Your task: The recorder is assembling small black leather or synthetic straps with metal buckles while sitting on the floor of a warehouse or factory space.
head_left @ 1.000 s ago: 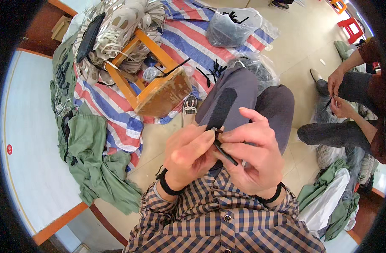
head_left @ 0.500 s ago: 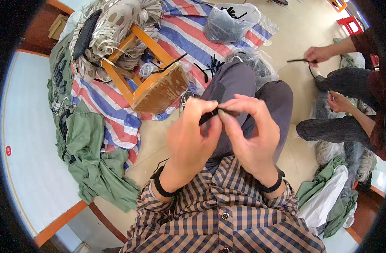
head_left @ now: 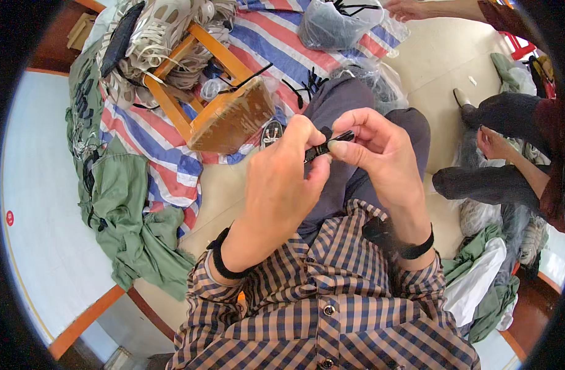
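Observation:
Above my lap, both hands meet at a small black strip-like piece (head_left: 345, 137), which looks folded or bundled. My left hand (head_left: 276, 179) pinches its left end between thumb and fingers. With thumb and forefinger, my right hand (head_left: 387, 151) grips the other end, and a short black tip sticks out past the thumb. The piece's exact kind is too small and too covered by fingers to make out.
A tipped wooden stool (head_left: 233, 123) lies on a striped sheet (head_left: 171, 166) beside a heap of pale strips (head_left: 165, 37). Clear bags (head_left: 338, 28) hold black strips. Green cloth (head_left: 125, 216) hangs at left. A co-worker's hand (head_left: 409, 9) reaches toward a bag; the other (head_left: 492, 145) stays low.
The black piece has turned and shows more between my fingers. My hands have shifted slightly. The co-worker's upper hand has moved from the right side up toward the bag.

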The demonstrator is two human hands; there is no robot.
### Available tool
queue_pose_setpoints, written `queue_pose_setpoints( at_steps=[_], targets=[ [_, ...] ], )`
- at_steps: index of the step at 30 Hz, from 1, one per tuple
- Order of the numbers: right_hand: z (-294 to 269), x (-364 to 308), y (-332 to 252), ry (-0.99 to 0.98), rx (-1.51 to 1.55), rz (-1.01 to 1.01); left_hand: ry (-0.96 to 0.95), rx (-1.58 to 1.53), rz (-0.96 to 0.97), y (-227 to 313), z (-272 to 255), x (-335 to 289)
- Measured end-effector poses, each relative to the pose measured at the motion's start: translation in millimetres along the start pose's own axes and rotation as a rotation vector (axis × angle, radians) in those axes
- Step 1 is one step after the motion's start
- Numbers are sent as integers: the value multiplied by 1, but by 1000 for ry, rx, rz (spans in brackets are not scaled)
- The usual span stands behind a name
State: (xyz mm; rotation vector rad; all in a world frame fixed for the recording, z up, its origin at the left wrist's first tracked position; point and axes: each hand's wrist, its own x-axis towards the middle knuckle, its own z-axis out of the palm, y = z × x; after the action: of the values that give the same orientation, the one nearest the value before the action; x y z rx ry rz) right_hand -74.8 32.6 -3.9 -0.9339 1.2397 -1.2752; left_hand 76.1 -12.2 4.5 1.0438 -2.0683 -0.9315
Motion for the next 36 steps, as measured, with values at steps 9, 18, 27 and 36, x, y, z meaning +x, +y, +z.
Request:
queue_pose_setpoints(
  at_steps=[9, 18, 27, 36],
  targets=[
    [1, 0, 0, -34, 138, 144, -63, 59, -38, -3, -1, -4],
    [-6, 1, 6, -91, 463, 203, -72, -161, -109, 1, -4, 0],
    [-3, 5, -5, -103, -83, 141, -143, 57, -186, 1, -4, -7],
    [4, 3, -6, -34, -227, 26, -80, 125, -184, 4, 0, -10]
  ],
)
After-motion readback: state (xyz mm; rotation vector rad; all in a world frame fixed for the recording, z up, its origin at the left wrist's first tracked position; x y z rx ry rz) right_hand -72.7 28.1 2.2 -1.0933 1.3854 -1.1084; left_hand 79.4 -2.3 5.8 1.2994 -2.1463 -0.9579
